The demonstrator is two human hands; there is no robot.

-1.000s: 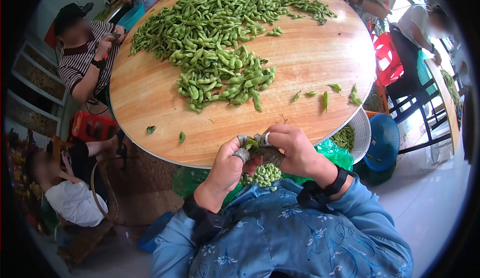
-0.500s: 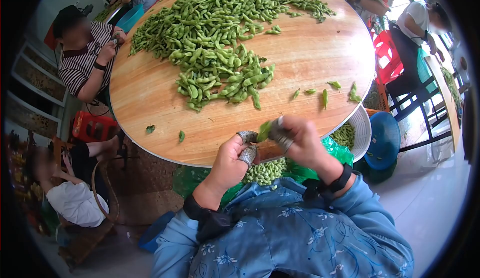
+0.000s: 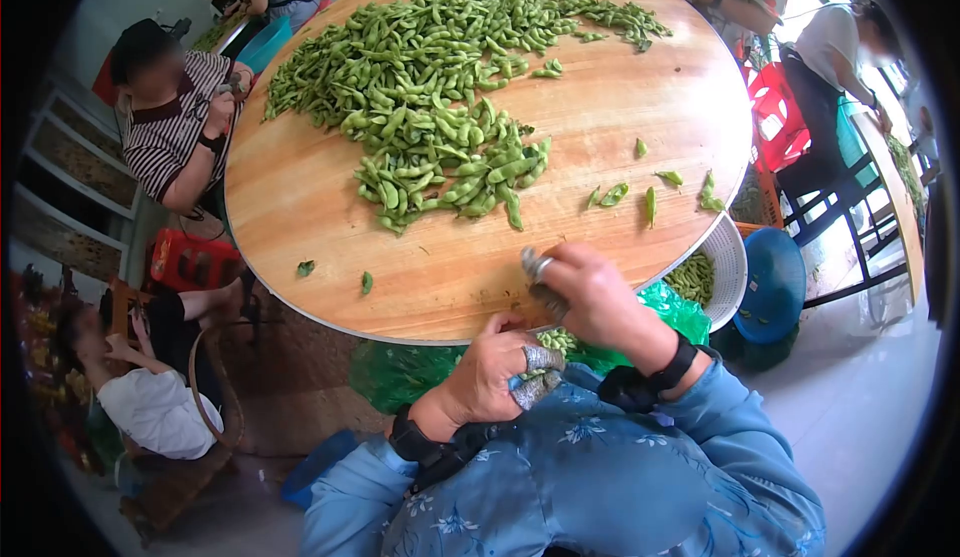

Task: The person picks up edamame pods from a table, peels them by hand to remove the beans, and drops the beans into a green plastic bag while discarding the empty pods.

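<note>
My left hand (image 3: 500, 372) is closed at the table's near edge, its silver-taped thumb and finger pinched together. Anything between them is too small to make out. Shelled green beans (image 3: 556, 340) show just behind it, below the table edge. Over the near rim is my right hand (image 3: 592, 295), also with taped fingers, slightly blurred. Its thumb and finger are apart, and no pod shows between them. A few loose pods lie to the right on the table, among them a single pod (image 3: 641, 148) and a flattened pod (image 3: 615, 194).
A large heap of edamame pods (image 3: 430, 87) covers the far left of the round wooden table (image 3: 620, 97). A white basket of pods (image 3: 735, 267), a blue basin (image 3: 770, 282) and green plastic bags (image 3: 395, 372) sit around it. Several people sit nearby.
The pod between my hands is gone from them, and one more pod appears on the table's right. My left hand has lowered and turned; my right hand has moved slightly.
</note>
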